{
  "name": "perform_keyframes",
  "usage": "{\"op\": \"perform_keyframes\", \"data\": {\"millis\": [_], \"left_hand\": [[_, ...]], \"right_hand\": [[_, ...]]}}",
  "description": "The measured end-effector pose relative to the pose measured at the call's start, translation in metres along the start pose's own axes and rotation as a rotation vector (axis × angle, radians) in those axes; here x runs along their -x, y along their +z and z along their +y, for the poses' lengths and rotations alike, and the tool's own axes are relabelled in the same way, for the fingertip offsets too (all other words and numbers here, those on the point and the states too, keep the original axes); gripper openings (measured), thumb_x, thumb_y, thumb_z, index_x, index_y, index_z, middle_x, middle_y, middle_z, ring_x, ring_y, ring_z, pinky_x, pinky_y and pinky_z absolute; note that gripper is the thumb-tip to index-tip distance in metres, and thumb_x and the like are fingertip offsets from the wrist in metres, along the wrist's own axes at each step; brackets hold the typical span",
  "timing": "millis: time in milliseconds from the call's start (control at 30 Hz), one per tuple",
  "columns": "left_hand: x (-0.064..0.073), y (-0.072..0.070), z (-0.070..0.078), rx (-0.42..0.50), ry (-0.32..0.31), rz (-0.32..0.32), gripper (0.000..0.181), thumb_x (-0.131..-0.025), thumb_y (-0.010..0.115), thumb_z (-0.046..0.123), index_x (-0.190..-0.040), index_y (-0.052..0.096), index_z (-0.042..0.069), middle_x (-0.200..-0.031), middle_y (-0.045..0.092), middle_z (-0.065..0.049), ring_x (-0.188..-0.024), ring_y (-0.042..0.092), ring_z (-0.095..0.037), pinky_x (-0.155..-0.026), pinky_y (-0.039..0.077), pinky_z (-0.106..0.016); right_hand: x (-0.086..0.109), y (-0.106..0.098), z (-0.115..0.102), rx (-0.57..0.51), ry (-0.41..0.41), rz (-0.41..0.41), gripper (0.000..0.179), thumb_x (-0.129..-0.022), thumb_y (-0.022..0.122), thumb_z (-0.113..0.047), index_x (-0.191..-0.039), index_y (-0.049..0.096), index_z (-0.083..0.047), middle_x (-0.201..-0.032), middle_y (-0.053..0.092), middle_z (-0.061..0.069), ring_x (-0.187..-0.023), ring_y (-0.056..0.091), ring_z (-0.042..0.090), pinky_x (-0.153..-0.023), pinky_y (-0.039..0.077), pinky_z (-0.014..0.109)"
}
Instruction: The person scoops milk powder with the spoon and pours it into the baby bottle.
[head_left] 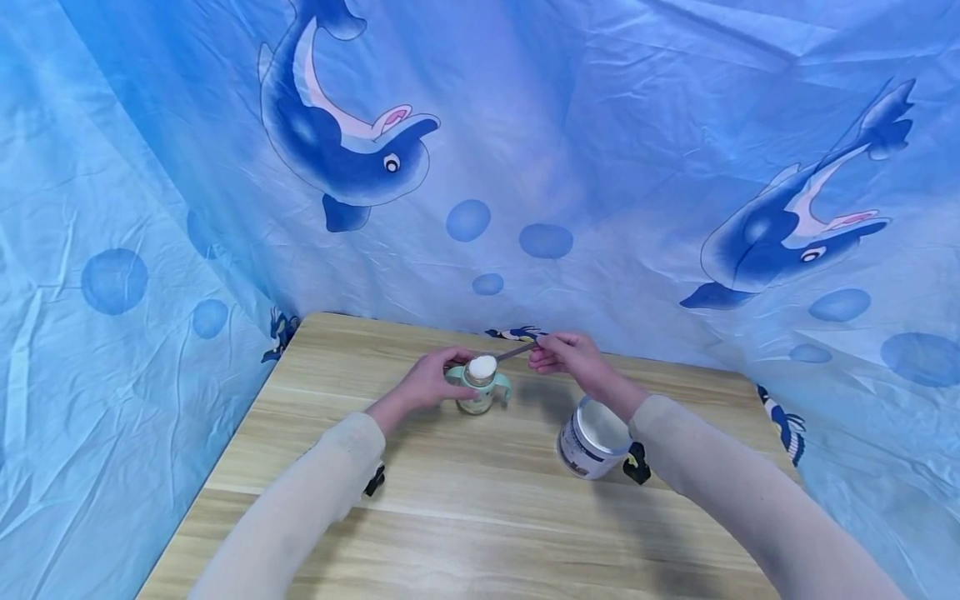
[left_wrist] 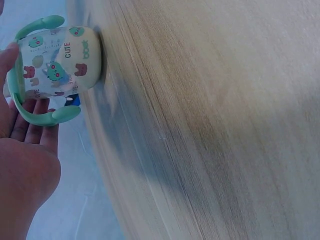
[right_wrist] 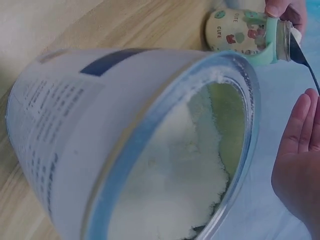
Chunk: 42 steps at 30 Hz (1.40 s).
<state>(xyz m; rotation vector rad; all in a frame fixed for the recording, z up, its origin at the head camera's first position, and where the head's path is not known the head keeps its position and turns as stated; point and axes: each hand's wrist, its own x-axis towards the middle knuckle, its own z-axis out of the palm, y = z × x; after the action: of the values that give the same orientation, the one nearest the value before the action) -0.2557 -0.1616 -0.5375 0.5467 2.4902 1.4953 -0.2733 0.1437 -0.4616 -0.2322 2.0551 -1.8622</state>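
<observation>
A small baby bottle (head_left: 474, 405) with mint-green handles and cartoon prints stands upright on the table. My left hand (head_left: 430, 381) holds it around the handle ring, thumb on the near side and fingers behind. Between the thumb and fingers of my right hand (head_left: 573, 358) is the handle of a dark spoon (head_left: 517, 351). The spoon's bowl lies over the bottle's open mouth, heaped with white powder (head_left: 482, 366). To the right, under the right forearm, stands an open tin (head_left: 581, 450); the right wrist view shows pale powder (right_wrist: 165, 175) inside it.
The wooden table (head_left: 465, 517) ends at the back against a blue curtain (head_left: 510, 150) printed with dolphins. Black wrist-camera parts show beside both forearms, one (head_left: 637, 464) close to the tin's right side.
</observation>
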Motion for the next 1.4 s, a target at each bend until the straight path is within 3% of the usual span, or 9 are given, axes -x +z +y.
{"op": "perform_keyframes", "data": {"millis": [333, 467, 567, 733, 1000, 1200, 1267, 1400], "left_hand": [[0.001, 0.0, 0.002, -0.001, -0.01, 0.001, 0.073, -0.082, 0.095, 0.025, -0.146, 0.062, 0.011, -0.141, 0.067, -0.006, -0.133, 0.061, -0.028, -0.118, 0.046, -0.05], [0.001, 0.0, 0.002, -0.001, -0.015, 0.003, 0.074, -0.082, 0.096, 0.025, -0.146, 0.062, 0.011, -0.14, 0.067, -0.006, -0.132, 0.061, -0.028, -0.119, 0.046, -0.049], [0.0, 0.0, 0.002, -0.003, -0.015, 0.004, 0.074, -0.082, 0.095, 0.025, -0.146, 0.062, 0.011, -0.139, 0.068, -0.006, -0.132, 0.061, -0.028, -0.119, 0.046, -0.049], [0.0, 0.0, 0.003, -0.008, -0.014, 0.005, 0.072, -0.082, 0.095, 0.025, -0.145, 0.062, 0.012, -0.138, 0.068, -0.005, -0.131, 0.062, -0.027, -0.118, 0.046, -0.048], [0.0, 0.0, 0.003, -0.014, -0.004, 0.0, 0.07, -0.083, 0.095, 0.025, -0.144, 0.063, 0.012, -0.137, 0.069, -0.004, -0.13, 0.062, -0.027, -0.118, 0.047, -0.048], [0.001, 0.001, 0.003, -0.019, -0.008, 0.003, 0.071, -0.082, 0.095, 0.025, -0.144, 0.063, 0.012, -0.136, 0.069, -0.004, -0.129, 0.062, -0.027, -0.117, 0.047, -0.049], [0.001, 0.001, 0.003, -0.021, -0.008, 0.003, 0.071, -0.082, 0.095, 0.025, -0.144, 0.063, 0.012, -0.136, 0.069, -0.004, -0.129, 0.062, -0.027, -0.117, 0.047, -0.049], [0.001, 0.001, 0.004, -0.027, -0.01, 0.006, 0.071, -0.082, 0.095, 0.027, -0.144, 0.063, 0.012, -0.136, 0.069, -0.004, -0.129, 0.062, -0.027, -0.117, 0.048, -0.048]], "right_hand": [[0.003, 0.007, -0.007, 0.091, -0.085, -0.022, 0.031, -0.109, 0.063, -0.014, -0.121, 0.069, 0.015, -0.1, 0.079, 0.016, -0.091, 0.078, 0.022, -0.092, 0.065, 0.046], [0.004, 0.009, -0.009, 0.097, -0.103, -0.024, 0.029, -0.107, 0.066, -0.01, -0.121, 0.07, 0.014, -0.103, 0.08, 0.02, -0.096, 0.079, 0.031, -0.096, 0.062, 0.054], [0.005, 0.011, -0.01, 0.104, -0.124, -0.037, 0.027, -0.106, 0.068, -0.009, -0.121, 0.072, 0.013, -0.105, 0.079, 0.022, -0.101, 0.078, 0.038, -0.095, 0.062, 0.053], [0.007, 0.013, -0.011, 0.104, -0.143, -0.052, 0.027, -0.106, 0.068, -0.008, -0.121, 0.072, 0.013, -0.106, 0.078, 0.024, -0.1, 0.078, 0.036, -0.091, 0.065, 0.043], [0.008, 0.012, -0.01, 0.097, -0.148, -0.081, 0.025, -0.105, 0.065, -0.001, -0.123, 0.07, 0.016, -0.111, 0.075, 0.031, -0.1, 0.079, 0.031, -0.093, 0.064, 0.044], [0.011, 0.011, -0.012, 0.16, -0.155, -0.112, 0.026, -0.106, 0.063, -0.001, -0.127, 0.069, 0.014, -0.117, 0.073, 0.034, -0.108, 0.075, 0.039, -0.095, 0.064, 0.043], [0.013, 0.011, -0.013, 0.188, -0.167, -0.121, 0.025, -0.106, 0.063, -0.001, -0.127, 0.071, 0.011, -0.117, 0.074, 0.031, -0.11, 0.074, 0.042, -0.095, 0.064, 0.043], [0.014, 0.012, -0.015, 0.238, -0.204, -0.139, 0.023, -0.106, 0.064, -0.002, -0.125, 0.074, 0.007, -0.114, 0.077, 0.025, -0.105, 0.077, 0.032, -0.094, 0.064, 0.043]]}}
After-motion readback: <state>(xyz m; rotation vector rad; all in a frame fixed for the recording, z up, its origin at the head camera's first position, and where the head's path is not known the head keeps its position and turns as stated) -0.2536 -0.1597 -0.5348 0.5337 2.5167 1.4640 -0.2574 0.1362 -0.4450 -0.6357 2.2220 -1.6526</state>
